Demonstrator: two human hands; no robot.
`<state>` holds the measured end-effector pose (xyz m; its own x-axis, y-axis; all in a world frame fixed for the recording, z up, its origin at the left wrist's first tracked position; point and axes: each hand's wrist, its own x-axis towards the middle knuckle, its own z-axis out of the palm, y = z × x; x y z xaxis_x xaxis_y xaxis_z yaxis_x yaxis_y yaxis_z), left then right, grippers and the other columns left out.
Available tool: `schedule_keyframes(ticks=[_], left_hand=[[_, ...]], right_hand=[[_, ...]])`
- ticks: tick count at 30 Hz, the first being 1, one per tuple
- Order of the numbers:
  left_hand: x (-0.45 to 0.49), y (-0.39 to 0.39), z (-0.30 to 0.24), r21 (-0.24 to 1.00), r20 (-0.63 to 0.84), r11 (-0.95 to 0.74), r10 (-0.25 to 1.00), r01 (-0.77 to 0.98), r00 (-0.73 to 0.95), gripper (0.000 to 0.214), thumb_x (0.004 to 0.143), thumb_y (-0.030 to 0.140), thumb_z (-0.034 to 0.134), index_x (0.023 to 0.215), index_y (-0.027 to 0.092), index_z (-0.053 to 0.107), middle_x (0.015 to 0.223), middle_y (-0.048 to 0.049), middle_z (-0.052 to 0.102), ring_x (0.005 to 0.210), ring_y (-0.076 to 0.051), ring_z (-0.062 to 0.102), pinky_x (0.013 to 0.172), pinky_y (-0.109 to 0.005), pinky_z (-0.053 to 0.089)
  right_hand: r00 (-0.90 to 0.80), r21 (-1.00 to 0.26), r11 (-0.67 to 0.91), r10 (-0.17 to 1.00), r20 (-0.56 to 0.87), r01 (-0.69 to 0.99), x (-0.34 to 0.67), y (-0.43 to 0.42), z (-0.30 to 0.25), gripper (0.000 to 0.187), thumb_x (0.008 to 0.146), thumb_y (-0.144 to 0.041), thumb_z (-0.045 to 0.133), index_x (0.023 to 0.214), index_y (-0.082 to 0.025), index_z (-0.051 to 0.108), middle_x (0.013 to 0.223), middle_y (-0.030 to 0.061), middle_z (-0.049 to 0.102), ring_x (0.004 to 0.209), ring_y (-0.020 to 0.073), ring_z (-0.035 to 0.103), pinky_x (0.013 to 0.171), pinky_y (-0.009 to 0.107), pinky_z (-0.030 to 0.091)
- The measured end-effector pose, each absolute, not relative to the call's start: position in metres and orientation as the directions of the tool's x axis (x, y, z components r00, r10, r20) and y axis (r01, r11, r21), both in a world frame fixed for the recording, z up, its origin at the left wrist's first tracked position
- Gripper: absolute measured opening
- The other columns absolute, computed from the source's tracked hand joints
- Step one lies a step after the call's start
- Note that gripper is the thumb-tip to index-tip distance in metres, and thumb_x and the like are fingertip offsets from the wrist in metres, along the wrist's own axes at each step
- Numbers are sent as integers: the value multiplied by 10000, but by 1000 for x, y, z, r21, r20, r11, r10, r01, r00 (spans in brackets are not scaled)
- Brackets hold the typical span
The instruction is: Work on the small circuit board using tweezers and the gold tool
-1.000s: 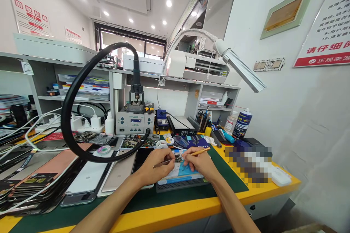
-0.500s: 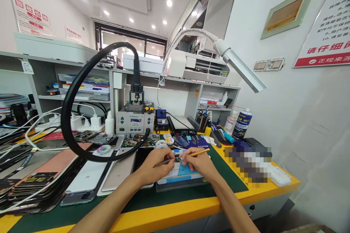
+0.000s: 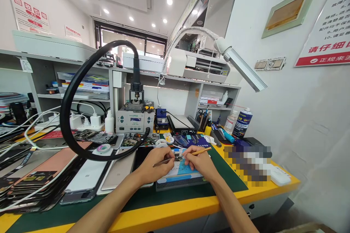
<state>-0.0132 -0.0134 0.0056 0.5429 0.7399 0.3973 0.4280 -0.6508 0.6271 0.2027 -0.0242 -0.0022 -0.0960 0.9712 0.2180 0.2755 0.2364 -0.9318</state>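
- Our left hand (image 3: 156,164) pinches a thin metal tool (image 3: 161,162)
- Our right hand (image 3: 200,163) pinches a gold tool (image 3: 202,151), slanting toward upper right
- Between our fingertips, lower centre, lies a small board (image 3: 178,156); we cannot tell its long axis

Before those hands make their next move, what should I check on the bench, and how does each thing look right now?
1. Right hand grips the gold pen-like tool: ok.
2. Left hand grips the thin tool: ok.
3. Small part between the hands is held firmly: cannot tell, it is partly hidden.
4. Tool tips meet the small part: cannot tell, too small to see.
5. Black hose clear of both hands: ok.
6. Spray can upright and apart from the hands: ok.
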Motion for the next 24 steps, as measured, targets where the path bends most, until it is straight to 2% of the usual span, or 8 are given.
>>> schedule_keyframes(ticks=[24], left_hand=[[-14,-15,5,607,387,-652,742,455,547,136,850,244,533,828,184,654,799,-25,691,712,-177,590,613,-264,360]], right_hand=[[-75,-947,245,969,234,210,206,-24,-6,96,793,-263,657,747,-181,672,577,1,667,393,100,464,410,216,338]])
